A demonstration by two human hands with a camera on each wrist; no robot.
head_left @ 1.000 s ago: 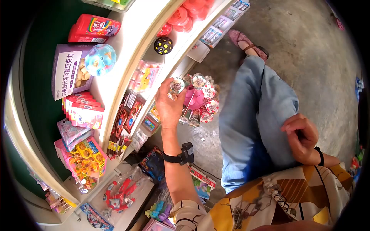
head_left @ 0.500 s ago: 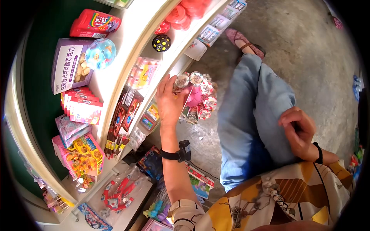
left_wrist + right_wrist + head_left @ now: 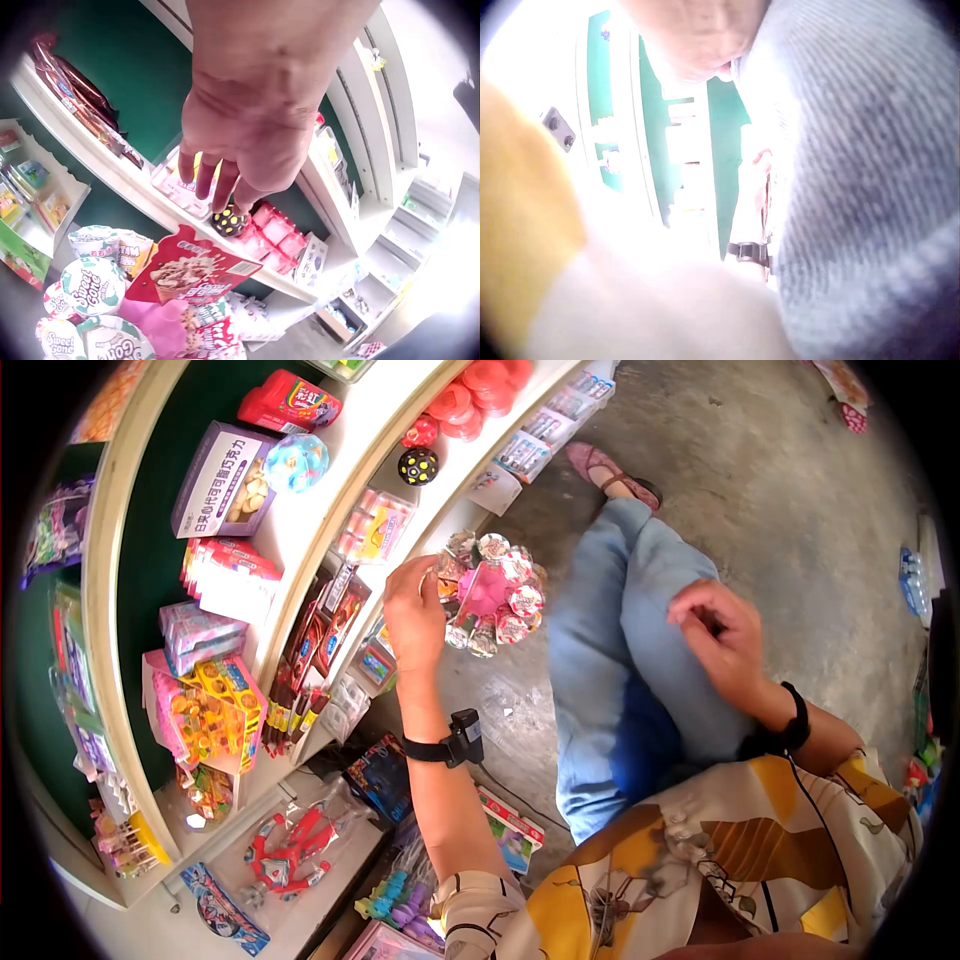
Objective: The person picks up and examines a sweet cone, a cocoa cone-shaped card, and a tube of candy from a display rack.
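Observation:
A round display of wrapped lollipops (image 3: 524, 600) with a pink middle (image 3: 484, 591) stands beside the shelf in the head view. My left hand (image 3: 413, 615) is at its shelf side, fingers loosely bent. Seen from the left wrist, the left hand (image 3: 251, 139) hangs above a red card (image 3: 191, 271) with an ice-cream picture, and nothing shows between its fingers. White-and-green lollipop wrappers (image 3: 94, 286) crowd below the card. My right hand (image 3: 718, 632) lies over the jeans-clad leg, its fingers loosely curled around nothing.
White shelves hold a purple chocolate box (image 3: 222, 485), a red candy bottle (image 3: 288, 402), a black ball with yellow dots (image 3: 418, 466) and dark snack packs (image 3: 330, 625). Below, a red toy in plastic (image 3: 290, 847) lies on a white surface. Concrete floor (image 3: 760, 490) stretches to the right.
A lollipop on a stick, pinched in my left hand a second ago, is now out of it, among the others. The hand has drawn slightly toward the shelf. The view has shifted; the right hand stays curled.

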